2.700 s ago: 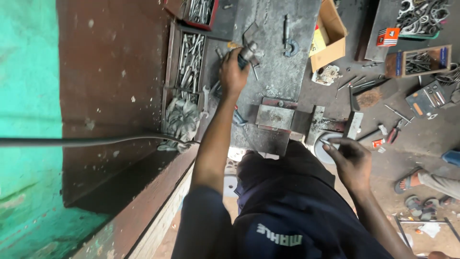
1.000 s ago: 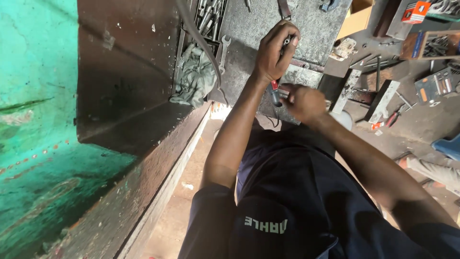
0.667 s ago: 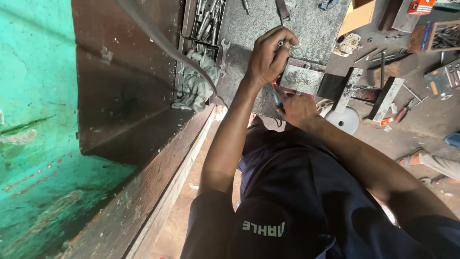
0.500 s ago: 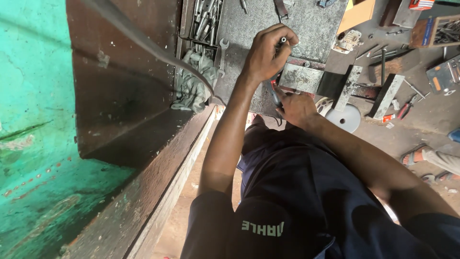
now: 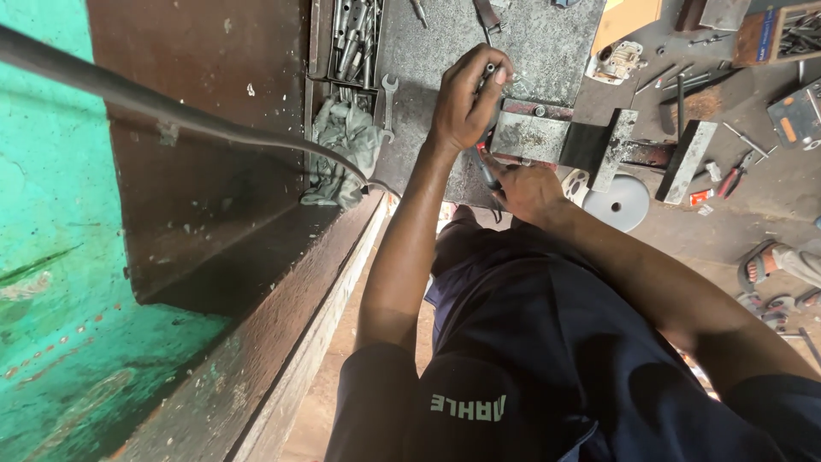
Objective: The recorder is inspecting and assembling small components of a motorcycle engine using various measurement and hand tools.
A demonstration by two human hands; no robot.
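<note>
Tray [image 5: 318, 51] holds metal tools [image 5: 351, 38]; left hand [image 5: 466, 98] pinches small metal part [image 5: 490, 70], right hand [image 5: 526, 190] grips screwdriver [image 5: 486, 169].

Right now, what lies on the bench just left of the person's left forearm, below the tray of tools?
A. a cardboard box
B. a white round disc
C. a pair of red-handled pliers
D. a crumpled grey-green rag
D: a crumpled grey-green rag lies beside the open-ended spanner, just below the tray of tools and left of the left hand.

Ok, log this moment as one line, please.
left hand: grips small metal part | right hand: holds dark tool | beside: metal block, grey rag
</note>
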